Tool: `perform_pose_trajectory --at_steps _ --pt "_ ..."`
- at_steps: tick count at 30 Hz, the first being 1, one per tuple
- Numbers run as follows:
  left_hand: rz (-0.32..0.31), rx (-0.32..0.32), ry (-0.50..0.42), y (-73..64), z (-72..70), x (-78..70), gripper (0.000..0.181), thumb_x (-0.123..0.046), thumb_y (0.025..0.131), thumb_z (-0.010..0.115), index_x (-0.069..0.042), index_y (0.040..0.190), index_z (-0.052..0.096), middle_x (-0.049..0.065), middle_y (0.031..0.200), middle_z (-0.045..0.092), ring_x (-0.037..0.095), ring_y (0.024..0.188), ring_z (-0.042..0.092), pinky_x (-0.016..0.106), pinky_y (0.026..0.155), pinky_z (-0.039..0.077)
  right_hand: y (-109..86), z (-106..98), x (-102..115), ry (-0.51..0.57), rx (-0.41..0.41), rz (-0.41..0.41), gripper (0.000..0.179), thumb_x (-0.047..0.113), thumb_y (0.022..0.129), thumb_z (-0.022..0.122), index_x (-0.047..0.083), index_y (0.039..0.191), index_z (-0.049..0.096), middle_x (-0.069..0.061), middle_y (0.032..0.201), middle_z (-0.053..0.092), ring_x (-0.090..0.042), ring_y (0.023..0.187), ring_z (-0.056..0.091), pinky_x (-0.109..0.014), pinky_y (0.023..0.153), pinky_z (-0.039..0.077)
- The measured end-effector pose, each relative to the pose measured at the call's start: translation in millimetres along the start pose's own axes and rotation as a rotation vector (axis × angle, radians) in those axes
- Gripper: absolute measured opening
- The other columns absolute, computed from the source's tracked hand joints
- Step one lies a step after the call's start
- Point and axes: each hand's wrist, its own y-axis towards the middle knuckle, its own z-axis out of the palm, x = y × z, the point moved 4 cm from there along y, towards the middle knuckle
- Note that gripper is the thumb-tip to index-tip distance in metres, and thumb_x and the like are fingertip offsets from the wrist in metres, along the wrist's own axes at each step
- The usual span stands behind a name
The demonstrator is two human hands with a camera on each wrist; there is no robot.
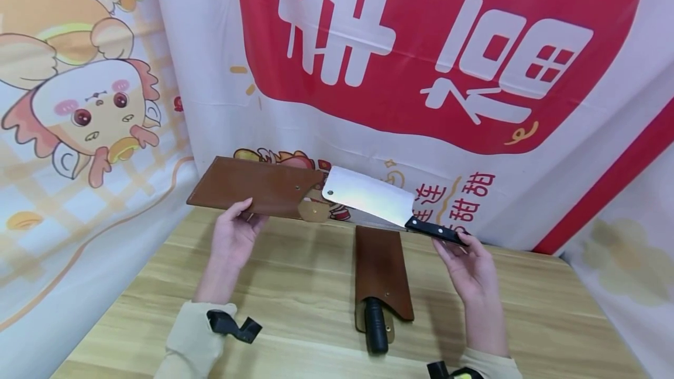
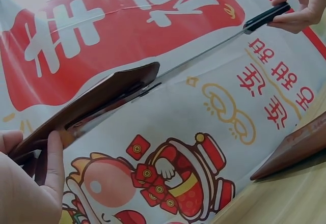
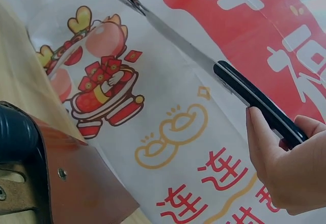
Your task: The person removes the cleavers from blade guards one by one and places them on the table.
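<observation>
My left hand (image 1: 237,238) grips a brown leather knife sheath (image 1: 253,186) by its lower edge, thumb in front, and holds it raised above the table. My right hand (image 1: 474,268) pinches the black riveted handle (image 1: 434,230) of a cleaver. The broad, shiny blade (image 1: 368,195) points left, its squared front end right at the sheath's mouth. Seen edge-on in the left wrist view, the thin blade lines up with the sheath's opening (image 2: 153,76). A tan snap flap (image 1: 315,211) hangs at that mouth.
On the wooden table (image 1: 295,291) lies a second brown sheath (image 1: 380,262) with a black-handled knife (image 1: 375,323) in it, handle toward me. A printed cloth (image 1: 210,75) with red and white lettering hangs right behind the table, and another cartoon-printed cloth stands at the left.
</observation>
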Motion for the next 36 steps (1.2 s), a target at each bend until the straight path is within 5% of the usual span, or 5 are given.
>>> perform_pose_trajectory --at_steps 13,19,25,30,36 --pt "-0.033 -0.007 0.205 1.4 0.2 4.3 0.010 -0.013 0.108 0.053 -0.010 0.100 0.058 0.003 0.085 0.067 0.015 0.072 0.065 0.025 0.067 0.055 -0.4 6 -6 0.148 0.169 0.095 0.053 -0.023 0.095 0.040 0.003 0.141 0.036 -0.029 0.134 0.053 -0.050 0.121 0.060 -0.048 0.118 0.033" --pt "-0.053 0.040 0.355 1.1 1.0 4.9 0.012 -0.014 0.109 0.049 -0.011 0.103 0.059 0.001 0.084 0.072 0.014 0.073 0.068 0.025 0.070 0.055 -4.2 16 -19 0.254 0.502 0.278 0.045 -0.025 0.097 0.032 -0.018 0.140 0.043 -0.039 0.144 0.046 -0.054 0.134 0.048 -0.043 0.121 0.025" --pt "-0.095 0.072 0.463 1.6 2.2 6.3 0.016 -0.014 0.109 0.046 -0.015 0.103 0.061 -0.002 0.086 0.074 0.011 0.076 0.070 0.024 0.069 0.055 -5.0 28 -40 -0.159 0.815 0.318 0.051 -0.022 0.099 0.037 -0.012 0.149 0.043 -0.031 0.146 0.051 -0.035 0.134 0.055 -0.035 0.115 0.039" --pt "-0.133 0.078 0.556 1.5 2.3 7.9 0.012 -0.016 0.108 0.048 -0.013 0.115 0.057 -0.005 0.097 0.072 0.009 0.087 0.069 0.023 0.077 0.054 -2.1 28 -54 -0.551 0.791 0.231 0.050 -0.019 0.093 0.055 0.000 0.139 0.062 -0.017 0.133 0.065 -0.022 0.115 0.068 -0.028 0.099 0.054" --pt "-0.149 0.031 0.692 1.7 -0.4 7.5 0.035 -0.019 0.106 0.054 -0.005 0.135 0.043 -0.004 0.108 0.065 0.011 0.099 0.065 0.025 0.092 0.051 -1.7 28 -72 -0.773 0.687 0.216 0.046 -0.015 0.088 0.064 0.009 0.127 0.072 -0.004 0.117 0.073 -0.010 0.097 0.069 -0.023 0.084 0.058"
